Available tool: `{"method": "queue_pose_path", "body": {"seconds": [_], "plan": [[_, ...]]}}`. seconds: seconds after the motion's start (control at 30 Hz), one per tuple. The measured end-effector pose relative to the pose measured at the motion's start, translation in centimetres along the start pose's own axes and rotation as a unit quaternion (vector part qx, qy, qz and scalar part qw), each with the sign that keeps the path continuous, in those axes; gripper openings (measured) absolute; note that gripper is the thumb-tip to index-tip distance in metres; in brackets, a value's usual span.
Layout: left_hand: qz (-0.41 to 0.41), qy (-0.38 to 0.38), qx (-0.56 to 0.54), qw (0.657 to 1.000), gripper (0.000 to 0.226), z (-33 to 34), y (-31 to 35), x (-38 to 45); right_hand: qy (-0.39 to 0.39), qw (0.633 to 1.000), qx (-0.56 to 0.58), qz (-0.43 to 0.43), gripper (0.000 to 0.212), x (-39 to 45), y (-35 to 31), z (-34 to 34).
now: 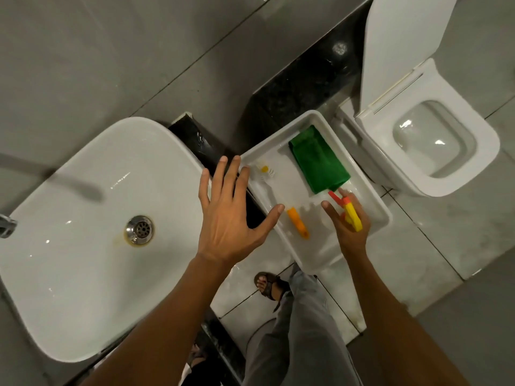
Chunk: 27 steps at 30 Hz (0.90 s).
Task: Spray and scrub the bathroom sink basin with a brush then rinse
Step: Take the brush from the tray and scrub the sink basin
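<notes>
Now over a glossy white rounded sink basin (92, 218) with a chrome drain (139, 229), stained yellow at its rim. Beside it a white plastic tray (370, 196) holding a soft green cloth (317, 160), a clear-handled brush (264, 174) with an orange grip, just beyond the left hand (231, 218), fingers splayed and empty. Right hand (348, 224) clasping the yellow-and-red trigger head of the spray bottle (351, 213), inside the tray.

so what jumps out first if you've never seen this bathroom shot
The green cloth in the white tray right of the sink basin. At the tray's near edge the right hand grips a yellow and red spray trigger, while the left hand is spread open over the gap between them.
</notes>
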<state>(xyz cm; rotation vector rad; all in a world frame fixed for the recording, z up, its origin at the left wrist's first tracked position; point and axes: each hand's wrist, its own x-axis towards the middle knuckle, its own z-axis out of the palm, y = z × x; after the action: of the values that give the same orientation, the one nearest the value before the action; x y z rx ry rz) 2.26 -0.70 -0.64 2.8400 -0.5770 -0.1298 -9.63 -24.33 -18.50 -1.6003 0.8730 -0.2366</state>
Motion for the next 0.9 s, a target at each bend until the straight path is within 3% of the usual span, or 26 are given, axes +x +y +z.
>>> {"method": "queue_pose_path", "body": {"seconds": [0.07, 0.17, 0.23, 0.27, 0.37, 0.47, 0.53, 0.67, 0.9], "plan": [[-0.001, -0.002, -0.002, 1.0, 0.095, -0.1, 0.0, -0.1, 0.041, 0.999, -0.01, 0.034, 0.075, -1.0, 0.2, 0.5], [-0.002, 0.0, -0.005, 1.0, 0.094, -0.4, 0.1, 0.0, 0.169, 0.975, -0.015, 0.142, 0.095, -3.7, 0.8, 1.8], [-0.003, -0.001, -0.008, 1.0, 0.094, -0.4, 0.2, 0.0, 0.242, 0.944, 0.025, 0.223, 0.089, -5.7, 0.9, 2.9], [-0.004, -0.001, -0.006, 1.0, 0.094, -0.4, 0.3, 0.0, 0.24, 0.938, 0.034, 0.248, 0.079, -6.7, 0.6, 3.6], [0.0, -0.001, 0.007, 1.0, 0.094, -0.4, 0.1, -0.1, 0.075, 0.975, -0.027, 0.205, 0.049, -9.7, -0.3, 6.5], [-0.001, -0.003, 0.013, 1.0, 0.095, -0.4, 0.2, -0.1, -0.053, 0.983, -0.146, 0.093, 0.056, -8.8, -1.3, 8.9], [-0.004, -0.007, 0.009, 1.0, 0.096, -0.4, 0.3, -0.1, -0.079, 0.974, -0.199, 0.067, 0.06, -6.6, -2.0, 10.1], [-0.007, -0.012, -0.005, 1.0, 0.098, -0.6, 0.4, -0.1, -0.132, 0.949, -0.26, 0.124, 0.048, -3.5, -2.4, 10.7], [0.006, 0.006, -0.003, 1.0, 0.1, -0.2, 0.1, -0.2, -0.197, 0.935, -0.243, 0.164, 0.041, -3.1, -2.8, 10.0]]}}
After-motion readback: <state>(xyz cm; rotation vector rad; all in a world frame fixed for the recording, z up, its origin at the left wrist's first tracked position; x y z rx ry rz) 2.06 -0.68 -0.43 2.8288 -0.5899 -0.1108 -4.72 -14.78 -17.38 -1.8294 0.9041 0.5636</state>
